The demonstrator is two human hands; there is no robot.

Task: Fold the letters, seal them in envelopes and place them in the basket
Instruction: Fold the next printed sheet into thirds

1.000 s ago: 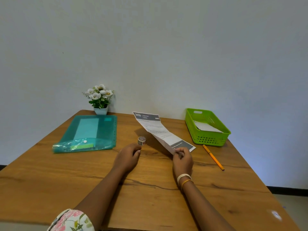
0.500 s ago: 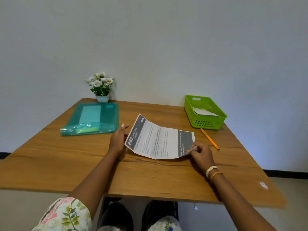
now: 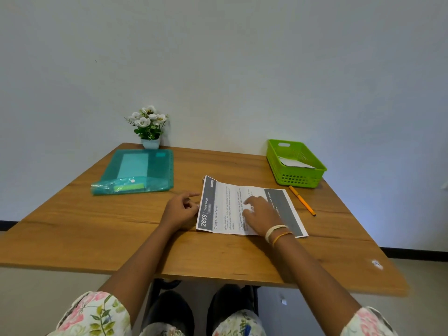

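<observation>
A printed letter [image 3: 226, 209] with grey bands at both ends lies flat and unfolded on the wooden table [image 3: 97, 229], turned sideways to me. My left hand [image 3: 180, 212] rests at its left edge, fingertips touching the paper. My right hand [image 3: 260, 218] lies palm down on the middle of the sheet, fingers spread. The green basket [image 3: 297, 177] stands at the back right with a white envelope [image 3: 294, 163] inside.
A teal plastic folder [image 3: 138, 173] with papers lies at the back left. Behind it stands a small pot of white flowers [image 3: 149, 128]. An orange pen [image 3: 301, 204] lies between the letter and the basket. A small roll of tape [image 3: 208, 178] peeks out behind the letter's top left corner.
The letter went from being held up lengthwise to lying flat and sideways on the table. My right hand moved from its right edge onto the middle of the sheet. The view tilted downward.
</observation>
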